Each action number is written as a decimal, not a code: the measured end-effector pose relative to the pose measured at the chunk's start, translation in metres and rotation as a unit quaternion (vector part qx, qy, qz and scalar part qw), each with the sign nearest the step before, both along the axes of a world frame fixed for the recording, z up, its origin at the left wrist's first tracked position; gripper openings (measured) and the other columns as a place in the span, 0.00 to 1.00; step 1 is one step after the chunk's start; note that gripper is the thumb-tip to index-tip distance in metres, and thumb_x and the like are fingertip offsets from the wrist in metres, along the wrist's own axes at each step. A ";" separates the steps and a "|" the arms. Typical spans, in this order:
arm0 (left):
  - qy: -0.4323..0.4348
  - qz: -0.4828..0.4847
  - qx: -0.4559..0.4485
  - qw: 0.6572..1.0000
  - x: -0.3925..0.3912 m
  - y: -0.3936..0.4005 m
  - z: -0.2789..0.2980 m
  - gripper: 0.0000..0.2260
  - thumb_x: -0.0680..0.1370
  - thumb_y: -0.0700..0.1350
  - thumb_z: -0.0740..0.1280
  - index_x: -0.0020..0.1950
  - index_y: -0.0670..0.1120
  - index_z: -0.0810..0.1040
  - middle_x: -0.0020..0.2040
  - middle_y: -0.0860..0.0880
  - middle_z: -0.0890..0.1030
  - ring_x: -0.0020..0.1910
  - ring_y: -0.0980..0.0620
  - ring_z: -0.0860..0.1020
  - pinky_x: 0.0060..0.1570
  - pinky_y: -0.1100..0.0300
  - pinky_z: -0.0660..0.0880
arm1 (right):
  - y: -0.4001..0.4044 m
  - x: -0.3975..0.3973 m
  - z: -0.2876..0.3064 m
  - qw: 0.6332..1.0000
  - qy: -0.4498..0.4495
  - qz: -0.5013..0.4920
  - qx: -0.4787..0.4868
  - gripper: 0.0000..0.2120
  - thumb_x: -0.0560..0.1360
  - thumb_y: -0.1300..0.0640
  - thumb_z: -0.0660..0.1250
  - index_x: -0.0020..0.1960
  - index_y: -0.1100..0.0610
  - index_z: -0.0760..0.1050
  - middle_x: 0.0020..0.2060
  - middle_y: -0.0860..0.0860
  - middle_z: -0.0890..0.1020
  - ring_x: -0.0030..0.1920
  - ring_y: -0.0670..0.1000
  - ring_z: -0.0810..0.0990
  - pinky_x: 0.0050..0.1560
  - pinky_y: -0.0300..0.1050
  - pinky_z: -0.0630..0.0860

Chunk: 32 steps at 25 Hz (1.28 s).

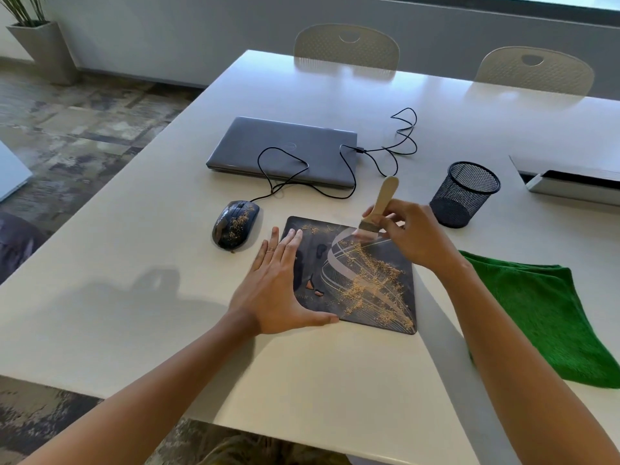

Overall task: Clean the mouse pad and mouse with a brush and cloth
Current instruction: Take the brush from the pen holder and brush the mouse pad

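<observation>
Mouse pad [352, 280], crumb-strewn beside the mouse [236, 223], lies under my flat left hand [278, 283]; my right fingers [391, 218] pinch the brush [375, 209] at its far edge, sweeping; next, strokes toward me.

Closed grey laptop [281, 151] on white table [134, 229], black mesh pen cup [464, 194] right of it, two chairs [346, 47] behind, potted plant [37, 35] far left.

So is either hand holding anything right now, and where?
Right hand grips the wooden-handled brush low on its handle; left hand holds nothing.
</observation>
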<state>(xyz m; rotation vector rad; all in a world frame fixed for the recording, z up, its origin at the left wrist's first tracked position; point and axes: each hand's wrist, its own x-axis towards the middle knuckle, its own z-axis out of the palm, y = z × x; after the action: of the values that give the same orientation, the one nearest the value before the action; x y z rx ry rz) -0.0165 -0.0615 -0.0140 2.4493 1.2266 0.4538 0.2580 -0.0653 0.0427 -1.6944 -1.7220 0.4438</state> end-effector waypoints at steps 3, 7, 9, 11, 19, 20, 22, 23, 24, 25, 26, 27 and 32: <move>0.003 -0.004 -0.002 1.000 0.000 0.000 0.001 0.66 0.58 0.85 0.63 0.83 0.47 0.43 0.84 0.52 0.45 0.80 0.54 0.33 0.80 0.50 0.41 | 0.001 0.000 0.002 1.000 0.010 -0.016 0.018 0.09 0.78 0.58 0.70 0.56 0.48 0.83 0.48 0.43 0.86 0.45 0.42 0.84 0.51 0.44 0.83; 0.001 -0.005 -0.003 1.000 0.000 0.001 0.001 0.66 0.58 0.84 0.63 0.83 0.47 0.43 0.84 0.51 0.44 0.80 0.54 0.33 0.79 0.51 0.39 | 0.001 -0.003 0.000 1.000 -0.003 0.006 -0.020 0.08 0.78 0.57 0.69 0.55 0.47 0.83 0.48 0.42 0.86 0.46 0.43 0.84 0.53 0.43 0.81; 0.000 -0.004 -0.003 1.000 0.000 0.001 0.000 0.66 0.59 0.84 0.63 0.83 0.47 0.43 0.84 0.51 0.44 0.79 0.55 0.32 0.79 0.53 0.37 | -0.003 -0.001 0.001 0.999 0.001 0.021 -0.031 0.09 0.78 0.57 0.69 0.53 0.43 0.82 0.46 0.38 0.85 0.45 0.42 0.85 0.51 0.36 0.80; 0.002 -0.004 -0.002 1.000 0.000 0.001 -0.001 0.66 0.58 0.85 0.62 0.83 0.47 0.43 0.83 0.51 0.44 0.79 0.55 0.32 0.78 0.54 0.36 | -0.002 0.000 0.003 1.000 0.025 0.010 -0.014 0.09 0.78 0.57 0.70 0.53 0.44 0.83 0.47 0.39 0.85 0.44 0.42 0.84 0.48 0.34 0.80; 0.006 0.002 0.002 1.000 0.000 0.001 -0.001 0.66 0.58 0.85 0.63 0.83 0.48 0.43 0.83 0.51 0.44 0.79 0.54 0.32 0.79 0.50 0.39 | -0.009 -0.003 0.004 0.998 -0.008 0.050 -0.049 0.09 0.78 0.57 0.70 0.55 0.47 0.83 0.47 0.41 0.86 0.44 0.40 0.83 0.48 0.30 0.76; 0.007 0.002 0.002 1.000 0.000 0.001 -0.001 0.66 0.58 0.85 0.63 0.83 0.47 0.43 0.83 0.51 0.44 0.79 0.55 0.32 0.79 0.51 0.38 | -0.010 -0.001 0.006 0.998 0.006 0.044 -0.036 0.08 0.78 0.57 0.70 0.55 0.48 0.83 0.47 0.41 0.86 0.44 0.41 0.84 0.48 0.31 0.78; 0.009 0.000 0.002 1.000 0.000 0.001 0.000 0.66 0.58 0.85 0.62 0.83 0.47 0.43 0.83 0.51 0.44 0.79 0.55 0.32 0.79 0.52 0.37 | -0.009 0.000 0.009 0.999 0.023 0.024 -0.003 0.08 0.78 0.57 0.70 0.56 0.50 0.84 0.48 0.44 0.86 0.44 0.44 0.84 0.49 0.34 0.80; 0.008 -0.001 0.003 1.000 0.000 0.001 0.000 0.66 0.58 0.85 0.62 0.83 0.47 0.44 0.84 0.51 0.45 0.79 0.55 0.32 0.78 0.52 0.37 | -0.009 -0.001 0.009 1.000 0.019 0.022 0.001 0.09 0.78 0.57 0.70 0.56 0.50 0.84 0.49 0.46 0.86 0.44 0.44 0.84 0.50 0.36 0.80; 0.007 -0.001 0.004 1.000 0.000 0.000 0.001 0.66 0.58 0.85 0.62 0.83 0.47 0.44 0.84 0.51 0.45 0.79 0.55 0.32 0.78 0.53 0.37 | -0.009 -0.002 0.008 1.000 0.009 0.026 -0.005 0.09 0.78 0.58 0.70 0.56 0.50 0.83 0.49 0.46 0.86 0.45 0.44 0.84 0.51 0.38 0.81; 0.006 0.000 0.005 1.000 0.000 0.000 0.001 0.66 0.58 0.85 0.62 0.83 0.46 0.44 0.84 0.51 0.45 0.79 0.55 0.32 0.79 0.52 0.37 | -0.011 -0.003 0.006 0.999 -0.004 0.036 -0.018 0.09 0.78 0.58 0.69 0.56 0.49 0.83 0.49 0.45 0.86 0.45 0.42 0.84 0.52 0.39 0.81; 0.004 0.000 0.006 1.000 0.000 0.000 0.000 0.66 0.58 0.85 0.62 0.83 0.46 0.44 0.84 0.51 0.45 0.79 0.55 0.32 0.79 0.52 0.38 | -0.013 -0.002 0.004 0.998 -0.018 0.049 -0.034 0.09 0.78 0.57 0.69 0.56 0.48 0.83 0.48 0.43 0.85 0.44 0.41 0.83 0.51 0.39 0.81; 0.004 0.000 0.006 1.000 0.000 0.000 0.000 0.66 0.58 0.85 0.63 0.83 0.46 0.44 0.84 0.51 0.45 0.80 0.55 0.32 0.79 0.52 0.38 | -0.017 0.000 0.002 0.997 -0.027 0.061 -0.050 0.08 0.78 0.57 0.69 0.55 0.47 0.83 0.48 0.41 0.85 0.44 0.40 0.83 0.51 0.39 0.81; 0.005 -0.004 -0.003 1.000 0.000 0.001 0.000 0.66 0.58 0.85 0.63 0.83 0.47 0.43 0.84 0.51 0.44 0.79 0.54 0.32 0.78 0.53 0.37 | -0.020 0.011 0.008 0.999 0.024 0.031 -0.007 0.11 0.79 0.62 0.69 0.54 0.48 0.84 0.47 0.37 0.85 0.46 0.42 0.85 0.51 0.41 0.83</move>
<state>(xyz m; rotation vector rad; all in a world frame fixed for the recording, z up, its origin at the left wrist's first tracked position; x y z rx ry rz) -0.0167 -0.0608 -0.0136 2.4533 1.2193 0.4347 0.2693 -0.0850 0.0504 -1.6311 -1.7440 0.5217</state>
